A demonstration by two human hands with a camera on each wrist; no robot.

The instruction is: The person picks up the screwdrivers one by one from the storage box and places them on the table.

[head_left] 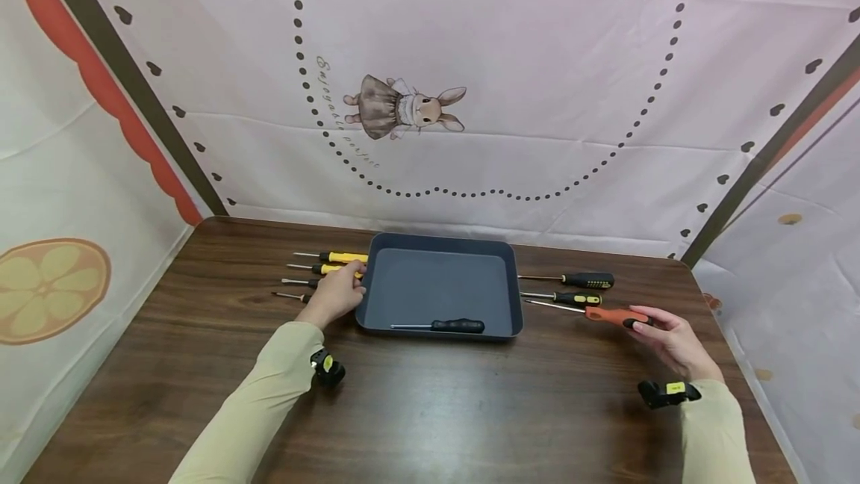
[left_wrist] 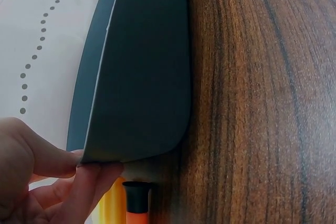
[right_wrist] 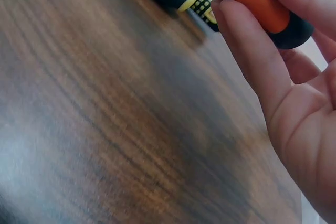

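Observation:
My right hand (head_left: 677, 346) holds an orange-and-black screwdriver (head_left: 608, 315) by the end of its handle, thumb and fingers on either side. Its shaft points left toward the tray. My left hand (head_left: 338, 294) pinches the left rim of a dark grey tray (head_left: 440, 282). In the left wrist view the thumb and fingers meet at the edge of the tray (left_wrist: 142, 77). Inside the tray, along its near side, lies a black-handled screwdriver (head_left: 458, 326). The right wrist view shows the orange handle (right_wrist: 257, 3) between thumb and fingers; its shaft is out of that view.
Right of the tray lie a black screwdriver (head_left: 587, 280) and a black-and-yellow one (head_left: 578, 299). Several screwdrivers lie to the left, among them a yellow-handled one (head_left: 346, 258); my left hand partly covers some. A patterned cloth (head_left: 537, 95) hangs behind the wooden table (head_left: 430, 409).

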